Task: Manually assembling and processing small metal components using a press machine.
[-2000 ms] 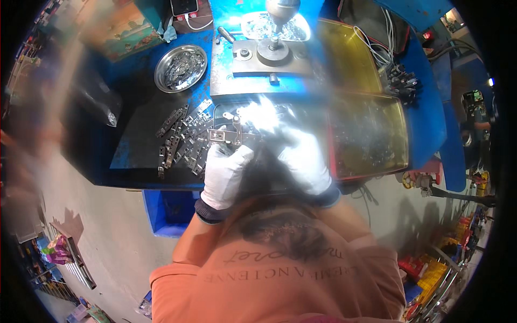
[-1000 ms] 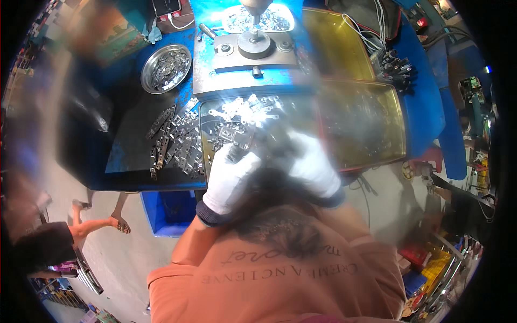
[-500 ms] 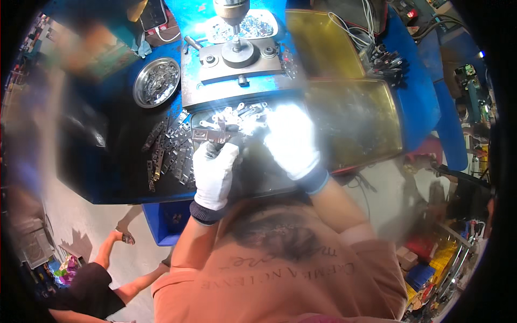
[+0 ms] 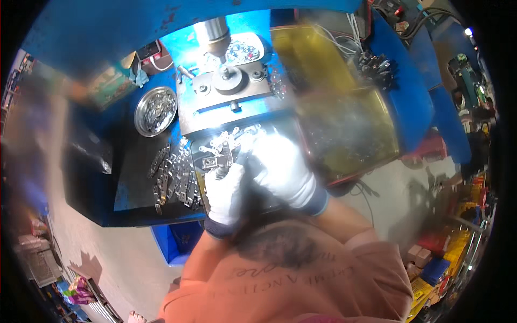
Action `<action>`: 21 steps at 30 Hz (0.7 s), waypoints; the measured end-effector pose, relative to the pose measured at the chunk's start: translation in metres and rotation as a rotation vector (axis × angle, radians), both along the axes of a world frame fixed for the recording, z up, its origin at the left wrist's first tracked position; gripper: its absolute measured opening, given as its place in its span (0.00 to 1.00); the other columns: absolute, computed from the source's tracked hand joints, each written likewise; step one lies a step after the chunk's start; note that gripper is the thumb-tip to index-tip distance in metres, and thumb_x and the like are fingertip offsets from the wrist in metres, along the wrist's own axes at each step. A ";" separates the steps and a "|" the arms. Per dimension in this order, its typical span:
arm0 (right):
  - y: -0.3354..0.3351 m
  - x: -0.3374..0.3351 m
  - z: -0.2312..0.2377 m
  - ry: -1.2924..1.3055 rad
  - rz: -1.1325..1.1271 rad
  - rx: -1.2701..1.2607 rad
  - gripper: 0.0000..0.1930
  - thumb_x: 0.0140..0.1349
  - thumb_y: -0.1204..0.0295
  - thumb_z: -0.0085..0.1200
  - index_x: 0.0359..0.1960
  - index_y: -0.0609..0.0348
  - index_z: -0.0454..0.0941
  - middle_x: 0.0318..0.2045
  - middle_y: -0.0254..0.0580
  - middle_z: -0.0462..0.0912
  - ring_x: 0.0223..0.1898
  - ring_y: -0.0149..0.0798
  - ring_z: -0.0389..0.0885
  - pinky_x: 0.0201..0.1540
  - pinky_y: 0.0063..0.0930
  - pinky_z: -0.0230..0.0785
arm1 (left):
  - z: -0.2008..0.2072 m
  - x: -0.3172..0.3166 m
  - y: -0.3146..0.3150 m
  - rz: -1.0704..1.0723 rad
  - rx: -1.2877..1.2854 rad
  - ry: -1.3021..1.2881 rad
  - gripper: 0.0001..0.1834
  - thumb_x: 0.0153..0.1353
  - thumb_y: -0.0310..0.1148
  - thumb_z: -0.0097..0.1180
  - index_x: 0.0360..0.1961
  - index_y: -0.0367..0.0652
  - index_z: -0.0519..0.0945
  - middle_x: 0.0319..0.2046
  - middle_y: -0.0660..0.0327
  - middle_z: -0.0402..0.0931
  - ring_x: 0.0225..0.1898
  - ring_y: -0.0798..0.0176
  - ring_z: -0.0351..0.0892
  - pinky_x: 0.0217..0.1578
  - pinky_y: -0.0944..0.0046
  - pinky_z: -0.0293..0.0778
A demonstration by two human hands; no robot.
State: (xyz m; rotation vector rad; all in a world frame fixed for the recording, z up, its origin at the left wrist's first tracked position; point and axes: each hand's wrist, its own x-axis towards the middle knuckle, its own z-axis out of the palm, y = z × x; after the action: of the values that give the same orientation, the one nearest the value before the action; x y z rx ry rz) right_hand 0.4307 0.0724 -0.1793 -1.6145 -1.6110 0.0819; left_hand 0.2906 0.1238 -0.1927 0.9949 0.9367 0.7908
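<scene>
My left hand (image 4: 223, 195), in a white glove, is closed in a pinch on a flat metal bracket (image 4: 210, 163) with a rectangular cut-out. Close beside it, my gloved right hand (image 4: 284, 171) has its fingers curled toward the bracket; glare hides whatever its fingertips hold. Both hands are over a dark tray (image 4: 198, 185). Beyond the fingers lies a heap of small shiny metal links (image 4: 219, 141), partly covered by my right hand. Left of the tray are many loose metal strips (image 4: 175, 180).
A press with a round metal die (image 4: 228, 81) stands behind the tray. To its left is a steel bowl (image 4: 156, 111) of small parts; behind it, a white tray (image 4: 245, 49) of parts. Yellow trays (image 4: 350, 134) lie right. A blue bin (image 4: 175, 245) sits below the table edge.
My right hand has moved left and closer to my left hand, which still holds the bracket. The view has shifted, and the person at lower left has mostly left it.
</scene>
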 end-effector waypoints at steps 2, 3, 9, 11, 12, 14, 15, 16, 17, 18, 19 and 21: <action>-0.004 0.001 0.001 -0.077 -0.006 0.047 0.10 0.50 0.72 0.52 0.35 0.57 0.76 0.35 0.42 0.79 0.38 0.45 0.77 0.41 0.38 0.69 | -0.005 -0.004 -0.001 -0.022 -0.036 -0.034 0.05 0.58 0.27 0.57 0.34 0.37 0.81 0.25 0.69 0.75 0.23 0.78 0.67 0.23 0.76 0.62; -0.007 0.002 0.001 -0.149 0.001 0.085 0.09 0.51 0.72 0.51 0.35 0.56 0.76 0.37 0.39 0.79 0.40 0.43 0.76 0.43 0.38 0.67 | -0.006 -0.004 -0.002 -0.030 -0.082 -0.062 0.06 0.58 0.26 0.56 0.36 0.35 0.81 0.25 0.70 0.74 0.24 0.78 0.66 0.23 0.76 0.62; -0.020 0.002 0.014 -0.211 -0.115 0.092 0.09 0.52 0.72 0.50 0.36 0.55 0.77 0.40 0.35 0.78 0.46 0.41 0.74 0.50 0.40 0.62 | 0.002 0.002 -0.003 -0.125 -0.080 -0.110 0.06 0.59 0.28 0.55 0.37 0.38 0.78 0.27 0.68 0.75 0.26 0.76 0.69 0.25 0.74 0.64; -0.020 0.004 0.013 -0.305 -0.119 0.121 0.09 0.51 0.72 0.51 0.35 0.57 0.77 0.40 0.39 0.79 0.44 0.42 0.75 0.46 0.38 0.65 | -0.004 -0.004 0.002 -0.228 -0.094 -0.054 0.12 0.59 0.29 0.55 0.44 0.38 0.76 0.31 0.66 0.76 0.29 0.73 0.72 0.29 0.73 0.67; -0.020 0.008 0.016 -0.307 -0.128 0.123 0.09 0.51 0.72 0.51 0.35 0.57 0.77 0.40 0.39 0.79 0.44 0.42 0.75 0.46 0.38 0.65 | -0.003 -0.003 0.001 -0.237 -0.090 -0.055 0.12 0.59 0.29 0.55 0.44 0.38 0.76 0.31 0.66 0.76 0.29 0.73 0.72 0.29 0.73 0.67; -0.018 0.021 0.029 -0.130 0.054 0.058 0.10 0.48 0.73 0.53 0.34 0.58 0.77 0.38 0.44 0.79 0.41 0.45 0.76 0.42 0.37 0.67 | 0.007 0.002 -0.001 -0.229 -0.092 -0.043 0.14 0.59 0.29 0.56 0.45 0.37 0.75 0.31 0.65 0.76 0.29 0.72 0.72 0.29 0.73 0.67; -0.014 0.036 0.029 0.041 0.185 -0.064 0.10 0.46 0.72 0.56 0.32 0.58 0.78 0.36 0.46 0.79 0.37 0.47 0.78 0.40 0.36 0.69 | 0.002 0.000 0.001 -0.288 -0.156 -0.159 0.15 0.59 0.30 0.56 0.46 0.37 0.74 0.30 0.64 0.75 0.27 0.72 0.72 0.28 0.73 0.66; -0.010 0.052 0.038 0.375 0.355 -0.137 0.11 0.43 0.71 0.58 0.31 0.58 0.79 0.32 0.46 0.79 0.35 0.47 0.78 0.39 0.35 0.70 | 0.005 0.001 0.001 -0.293 -0.150 -0.161 0.15 0.59 0.30 0.56 0.46 0.37 0.74 0.30 0.64 0.75 0.27 0.72 0.72 0.28 0.73 0.66; 0.001 0.082 0.032 0.184 0.470 -0.031 0.12 0.42 0.71 0.59 0.31 0.59 0.79 0.29 0.45 0.79 0.32 0.46 0.79 0.37 0.35 0.71 | 0.017 0.006 -0.001 -0.279 -0.145 -0.136 0.15 0.60 0.30 0.55 0.47 0.37 0.74 0.30 0.65 0.75 0.27 0.72 0.72 0.28 0.73 0.66; 0.006 0.106 0.032 0.638 0.378 -0.227 0.11 0.42 0.73 0.57 0.30 0.60 0.79 0.27 0.45 0.80 0.31 0.45 0.79 0.36 0.34 0.71 | 0.028 0.010 -0.004 -0.265 -0.140 -0.113 0.15 0.60 0.30 0.55 0.47 0.37 0.73 0.30 0.65 0.75 0.27 0.72 0.71 0.28 0.73 0.66; 0.014 0.115 0.040 0.425 0.101 0.078 0.09 0.42 0.75 0.55 0.28 0.61 0.79 0.27 0.46 0.79 0.30 0.45 0.78 0.35 0.32 0.70 | 0.033 0.014 -0.004 -0.241 -0.148 -0.142 0.15 0.60 0.30 0.54 0.48 0.37 0.73 0.30 0.65 0.74 0.26 0.72 0.71 0.28 0.73 0.66; 0.049 0.174 -0.006 0.273 -0.333 0.072 0.10 0.44 0.70 0.54 0.29 0.59 0.80 0.29 0.50 0.80 0.34 0.48 0.80 0.37 0.36 0.71 | 0.035 0.024 -0.006 -0.284 -0.130 -0.152 0.15 0.60 0.30 0.55 0.48 0.37 0.73 0.29 0.66 0.74 0.26 0.72 0.71 0.28 0.73 0.66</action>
State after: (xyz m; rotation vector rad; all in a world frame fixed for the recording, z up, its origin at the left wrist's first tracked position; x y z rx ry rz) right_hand 0.6048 0.1210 -0.1854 -1.7115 -1.1136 0.0650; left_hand 0.3144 0.1182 -0.1576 0.9158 0.6885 0.5510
